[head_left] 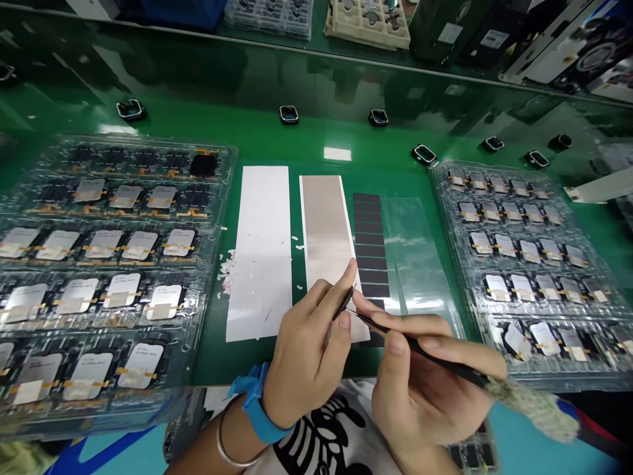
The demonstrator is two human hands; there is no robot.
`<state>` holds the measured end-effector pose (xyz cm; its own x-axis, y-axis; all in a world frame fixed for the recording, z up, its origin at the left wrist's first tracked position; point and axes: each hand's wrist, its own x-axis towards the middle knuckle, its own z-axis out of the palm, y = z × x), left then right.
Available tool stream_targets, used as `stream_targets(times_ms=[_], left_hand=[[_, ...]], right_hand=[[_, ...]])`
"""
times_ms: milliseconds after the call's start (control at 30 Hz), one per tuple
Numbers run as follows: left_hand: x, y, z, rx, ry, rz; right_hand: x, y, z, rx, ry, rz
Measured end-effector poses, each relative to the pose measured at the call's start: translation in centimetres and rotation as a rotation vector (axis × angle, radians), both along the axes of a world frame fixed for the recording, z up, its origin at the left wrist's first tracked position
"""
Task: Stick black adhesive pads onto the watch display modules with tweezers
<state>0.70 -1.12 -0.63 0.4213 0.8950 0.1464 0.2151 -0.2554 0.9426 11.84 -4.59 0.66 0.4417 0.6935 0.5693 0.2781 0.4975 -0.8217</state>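
Note:
My left hand is closed, pinching a small thin dark piece between thumb and fingers. What kind of part it is cannot be made out. My right hand grips black tweezers like a pen, their tips meeting the dark piece at my left fingertips. Directly behind the hands lies a strip of beige adhesive sheet on white backing, its lower end covered by my left hand. A white paper strip is to its left, and a sheet of black rectangular stickers to its right.
Clear plastic trays of small silver-backed electronic modules flank the hands, a left tray and a right tray. Paper scraps litter the green mat. Clear film lies beside the stickers. Several watch cases, including one watch case, stand farther back.

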Motion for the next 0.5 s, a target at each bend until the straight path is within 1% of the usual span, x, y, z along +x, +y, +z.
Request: stream_targets(times_ms=[100,233,367,500], left_hand=[[0.04,0.02,0.06,0.012,0.016,0.003],[0.05,0.00,0.06,-0.001,0.001,-0.006],[-0.02,-0.02,0.01,-0.016,-0.017,-0.025],[-0.15,-0.09,0.02,-0.023,-0.026,-0.030]], right_hand=[[0.24,-0.10,-0.10,0.006,-0.034,-0.012],[0.58,-0.25,-0.21,0.002,-0.046,0.024],[0.70,-0.32,-0.28,-0.004,-0.087,0.030],[0.68,-0.36,-0.42,-0.001,-0.062,0.062]])
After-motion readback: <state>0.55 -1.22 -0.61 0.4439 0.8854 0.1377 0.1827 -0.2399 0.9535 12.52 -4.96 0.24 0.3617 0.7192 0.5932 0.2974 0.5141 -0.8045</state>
